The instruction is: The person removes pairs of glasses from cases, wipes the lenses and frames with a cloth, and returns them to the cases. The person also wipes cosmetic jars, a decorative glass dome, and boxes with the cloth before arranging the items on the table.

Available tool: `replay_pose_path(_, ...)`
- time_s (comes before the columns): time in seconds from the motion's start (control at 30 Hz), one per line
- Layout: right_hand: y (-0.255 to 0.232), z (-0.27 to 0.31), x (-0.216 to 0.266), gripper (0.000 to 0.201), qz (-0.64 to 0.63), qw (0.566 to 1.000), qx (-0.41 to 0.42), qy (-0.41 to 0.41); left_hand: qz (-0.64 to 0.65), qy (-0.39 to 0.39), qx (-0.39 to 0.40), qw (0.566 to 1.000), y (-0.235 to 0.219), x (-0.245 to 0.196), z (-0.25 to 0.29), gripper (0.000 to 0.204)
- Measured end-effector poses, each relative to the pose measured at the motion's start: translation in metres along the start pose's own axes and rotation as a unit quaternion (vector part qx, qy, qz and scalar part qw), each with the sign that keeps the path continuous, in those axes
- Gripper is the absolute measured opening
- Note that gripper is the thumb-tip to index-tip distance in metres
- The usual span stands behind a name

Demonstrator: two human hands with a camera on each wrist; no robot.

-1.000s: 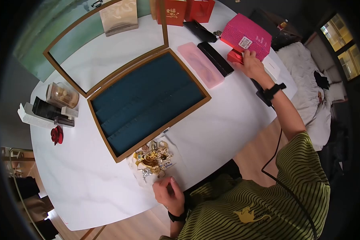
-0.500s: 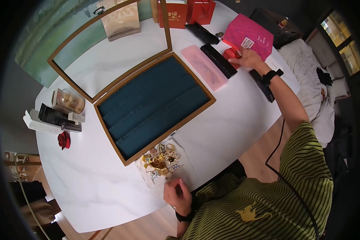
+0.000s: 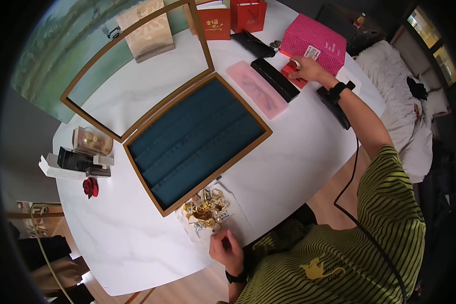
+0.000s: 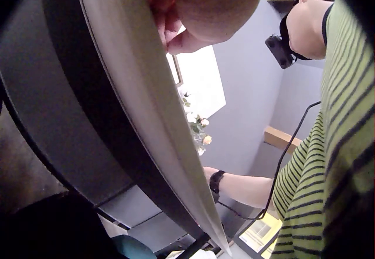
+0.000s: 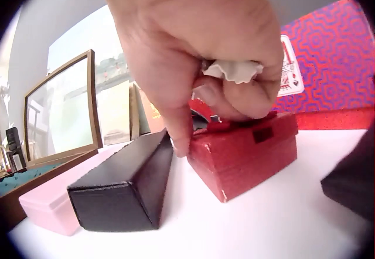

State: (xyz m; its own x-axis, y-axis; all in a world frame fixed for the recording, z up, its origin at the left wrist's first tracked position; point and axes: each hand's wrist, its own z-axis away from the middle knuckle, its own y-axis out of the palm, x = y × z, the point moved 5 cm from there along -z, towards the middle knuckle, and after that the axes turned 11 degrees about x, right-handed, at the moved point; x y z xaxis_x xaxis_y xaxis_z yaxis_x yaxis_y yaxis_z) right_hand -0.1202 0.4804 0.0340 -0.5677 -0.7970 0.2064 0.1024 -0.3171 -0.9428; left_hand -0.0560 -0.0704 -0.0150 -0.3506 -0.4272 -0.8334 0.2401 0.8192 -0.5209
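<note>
While my right hand (image 3: 311, 69) grips the small red cardboard box (image 3: 300, 81) between the long black box (image 3: 274, 80) and the magenta box (image 3: 301, 38) with its playing-card label, my left hand (image 3: 228, 252) lies loosely curled by the white table's (image 3: 152, 258) edge.

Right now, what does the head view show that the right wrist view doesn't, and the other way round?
Only the head view: the heaped gold and silver jewellery, the dark red fabric-like flower and the left hand.

Only the right wrist view: a dark square mark on the side of the small red box.

Both: that red box under the right hand, the long black box, the pale pink case.
</note>
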Motion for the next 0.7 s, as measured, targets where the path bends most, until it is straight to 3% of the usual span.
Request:
replay_pose_path(0.07, 0.007, 0.004, -0.004, 0.067, -0.032, 0.998, -0.047, -0.017, 0.005, -0.006, -0.003, 1.0, 0.001, 0.001, 0.0, 0.011)
replay_pose_path(0.3, 0.008, 0.004, 0.004, 0.059, 0.018, 1.0, -0.003, -0.011, 0.027, -0.001, -0.002, 1.0, 0.005, 0.006, 0.005, 0.011)
replay_pose_path(0.47, 0.004, 0.004, 0.01, 0.05, 0.05, 0.998, -0.033, -0.018, 0.047, -0.013, 0.007, 0.999, 0.002, -0.003, 0.004, 0.008)
replay_pose_path(0.53, -0.009, 0.012, 0.002, 0.049, -0.004, 0.995, -0.095, 0.019, 0.05, -0.004, 0.002, 0.999, 0.001, 0.0, 0.006, 0.007)
replay_pose_path(0.57, -0.012, 0.016, 0.0, 0.049, -0.004, 0.995, -0.095, 0.019, 0.05, -0.004, 0.002, 0.999, 0.0, 0.001, 0.008, 0.007)
replay_pose_path(0.63, -0.017, 0.025, -0.015, 0.049, 0.0, 0.991, -0.075, 0.109, 0.05, -0.016, 0.006, 0.999, 0.0, 0.001, 0.008, 0.007)
replay_pose_path(0.7, -0.011, 0.022, -0.03, 0.047, 0.006, 0.992, -0.072, 0.101, 0.059, -0.025, 0.009, 0.998, 0.0, 0.001, 0.008, 0.007)
